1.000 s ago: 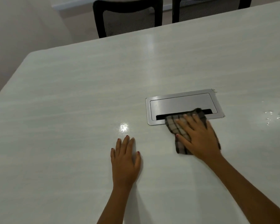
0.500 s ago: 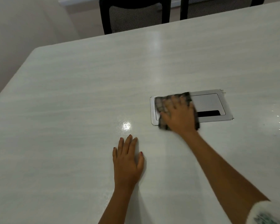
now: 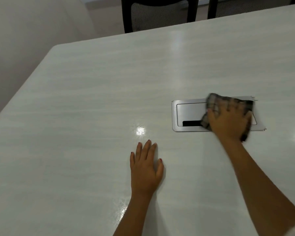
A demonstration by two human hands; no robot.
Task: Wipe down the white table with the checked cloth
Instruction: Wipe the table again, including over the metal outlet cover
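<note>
Nearby: metal hatch point(image 3: 189, 111) under checked cloth point(image 3: 215, 103), our right hand point(image 3: 228, 123) pressing it flat.
Left hand point(image 3: 146, 169): flat on our white table point(image 3: 75, 108).
Far edge: two chairs point(image 3: 158, 14); open tabletop leftward.

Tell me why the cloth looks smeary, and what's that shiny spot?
Head view: the checked cloth and right hand are blurred, likely from moving; the flat left hand is sharp. Head view again: the bright spot is light glare on the glossy white table.

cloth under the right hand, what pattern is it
The cloth is checked, dark lines on a lighter ground; it shows only in the head view, somewhat blurred.
</note>
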